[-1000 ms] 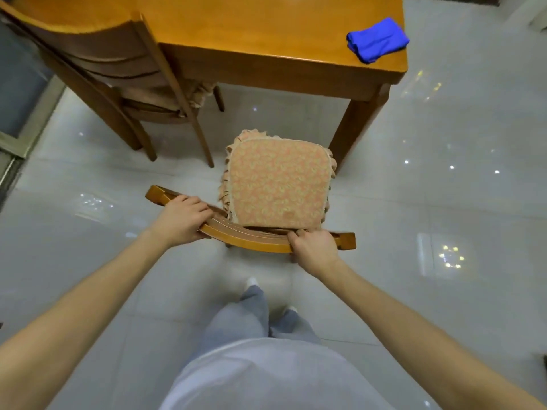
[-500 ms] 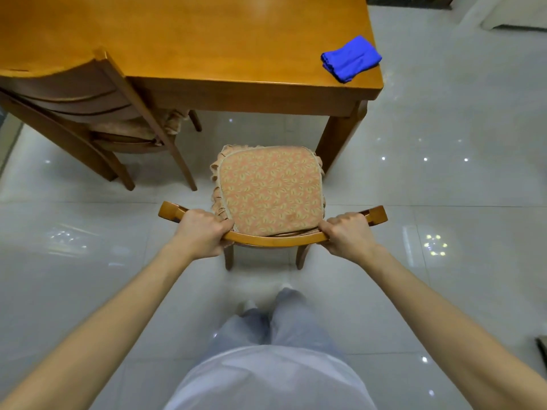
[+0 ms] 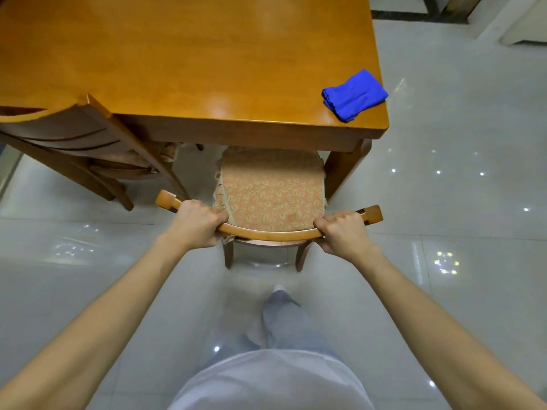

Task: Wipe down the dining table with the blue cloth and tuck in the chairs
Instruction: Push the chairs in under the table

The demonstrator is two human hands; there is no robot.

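Wooden chair (image 3: 268, 232) stood partly under the table's (image 3: 183, 69) near edge — left hand (image 3: 196, 223) and right hand (image 3: 343, 232) both gripped its curved backrest — blue cloth (image 3: 353, 94) at the table's near-right corner.

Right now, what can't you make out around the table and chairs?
All from the head view:
- The front of the chair seat and its front legs, hidden under the table.
- The table's far end and left side, cut off by the frame.
- The other chair, its seat mostly behind its own back, cut by the left edge.
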